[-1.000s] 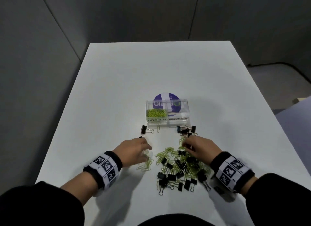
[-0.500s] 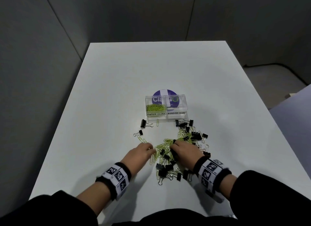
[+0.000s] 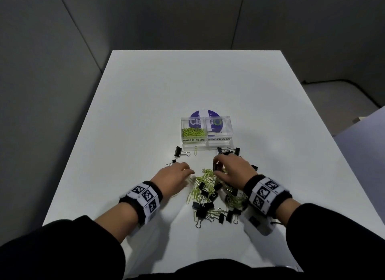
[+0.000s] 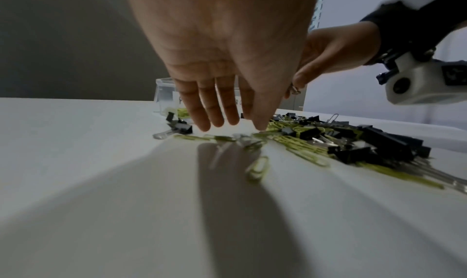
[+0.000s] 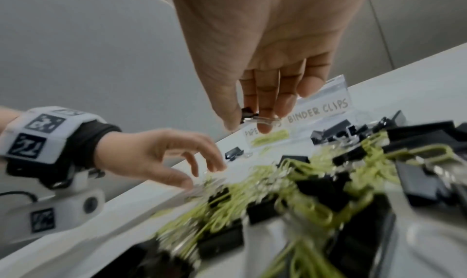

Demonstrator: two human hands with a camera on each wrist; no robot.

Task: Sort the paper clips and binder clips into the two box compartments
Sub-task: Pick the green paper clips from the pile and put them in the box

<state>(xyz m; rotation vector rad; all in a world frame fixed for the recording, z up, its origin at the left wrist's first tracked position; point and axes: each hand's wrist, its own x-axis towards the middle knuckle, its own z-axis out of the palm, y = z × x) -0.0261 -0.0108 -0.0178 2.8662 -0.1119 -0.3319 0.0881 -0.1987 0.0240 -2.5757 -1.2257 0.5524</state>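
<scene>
A clear two-compartment box (image 3: 227, 131) stands mid-table. Its left compartment, labelled PAPER CLIPS, holds green paper clips (image 3: 193, 132). The right one, labelled BINDER CLIPS (image 5: 318, 110), looks bare. A mixed pile of green paper clips and black binder clips (image 3: 208, 196) lies in front of me. My right hand (image 3: 220, 165) hovers over the pile's far edge and pinches a black binder clip (image 3: 215, 167) (image 5: 248, 112) between thumb and fingers. My left hand (image 3: 187, 172) reaches down at the pile's left edge with straight fingers (image 4: 217, 118). Its thumb tip touches loose paper clips and it holds nothing.
A lone binder clip (image 3: 179, 152), a single paper clip (image 3: 195, 150) and a small binder clip (image 3: 172, 162) lie left of the pile. More binder clips (image 3: 228, 150) sit just before the box. A purple round disc (image 3: 203, 114) lies under the box. Grey partitions surround the white table (image 3: 145, 113).
My right hand has lifted off the pile with a black binder clip and moved toward the box. My left hand has slid slightly forward along the pile's left edge.
</scene>
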